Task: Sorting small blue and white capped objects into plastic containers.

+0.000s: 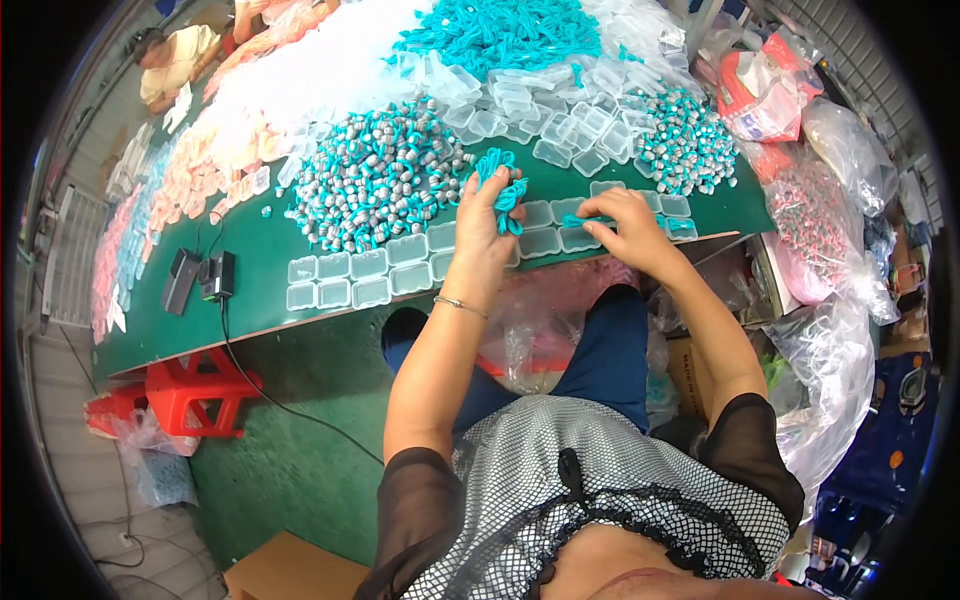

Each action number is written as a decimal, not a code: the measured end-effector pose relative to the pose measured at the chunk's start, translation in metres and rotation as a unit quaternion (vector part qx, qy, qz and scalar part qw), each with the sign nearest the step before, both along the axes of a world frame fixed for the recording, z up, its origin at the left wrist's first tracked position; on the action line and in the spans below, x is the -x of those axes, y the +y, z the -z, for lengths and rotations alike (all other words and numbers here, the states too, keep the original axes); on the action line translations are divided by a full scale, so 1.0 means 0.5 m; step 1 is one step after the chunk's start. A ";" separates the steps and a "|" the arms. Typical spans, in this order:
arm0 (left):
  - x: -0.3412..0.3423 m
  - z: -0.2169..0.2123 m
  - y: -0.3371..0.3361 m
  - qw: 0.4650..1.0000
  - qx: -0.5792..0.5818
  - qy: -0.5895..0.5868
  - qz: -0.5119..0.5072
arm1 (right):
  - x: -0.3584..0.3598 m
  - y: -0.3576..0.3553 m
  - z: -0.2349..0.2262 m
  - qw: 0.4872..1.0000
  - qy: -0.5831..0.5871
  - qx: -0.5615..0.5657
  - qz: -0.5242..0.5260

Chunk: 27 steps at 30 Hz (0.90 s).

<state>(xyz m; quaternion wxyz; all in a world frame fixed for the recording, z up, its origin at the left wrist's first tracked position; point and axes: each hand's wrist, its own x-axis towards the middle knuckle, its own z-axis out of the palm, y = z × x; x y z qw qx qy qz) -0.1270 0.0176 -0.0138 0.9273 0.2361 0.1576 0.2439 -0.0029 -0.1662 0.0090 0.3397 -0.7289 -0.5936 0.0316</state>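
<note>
My left hand (486,212) is closed round a bunch of teal cords (508,205) that stick out past its fingers. To its right, my right hand (625,226) pinches a small teal cord (574,221) over a clear plastic box. Rows of these small open clear boxes (409,277) line the table's near edge, running under both hands. At the right end of the rows, one box holds teal cord (680,225). Behind my left hand lies a big heap of teal and grey beads or balls with cord (375,170).
Loose clear boxes (575,135) and a large teal cord pile (500,35) cover the table's far side. A smaller teal and grey heap (688,143) lies right. Black devices with a cable (215,275) sit left, above a red stool (200,392). Another person (178,65) is at far left.
</note>
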 end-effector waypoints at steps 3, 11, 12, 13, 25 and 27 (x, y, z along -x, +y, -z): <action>0.005 0.003 0.004 1.000 -0.012 -0.004 0.006 | 0.016 -0.004 0.026 0.994 -0.097 -0.009 0.043; 0.011 0.002 -0.006 0.999 -0.032 0.016 0.020 | 0.021 -0.005 0.015 0.992 -0.119 -0.006 0.040; 0.012 0.001 -0.007 0.999 -0.035 0.017 0.017 | 0.019 -0.005 0.018 0.992 -0.126 0.009 0.031; 0.014 0.001 -0.008 0.999 -0.035 0.017 0.016 | 0.018 -0.005 0.020 0.992 -0.126 0.009 0.030; 0.027 -0.024 -0.026 0.992 -0.113 0.041 -0.042 | 0.089 0.082 -0.061 0.973 0.192 -0.122 -0.033; 0.033 -0.018 -0.022 0.990 -0.132 0.033 -0.039 | 0.089 0.101 -0.053 0.972 0.218 -0.088 -0.022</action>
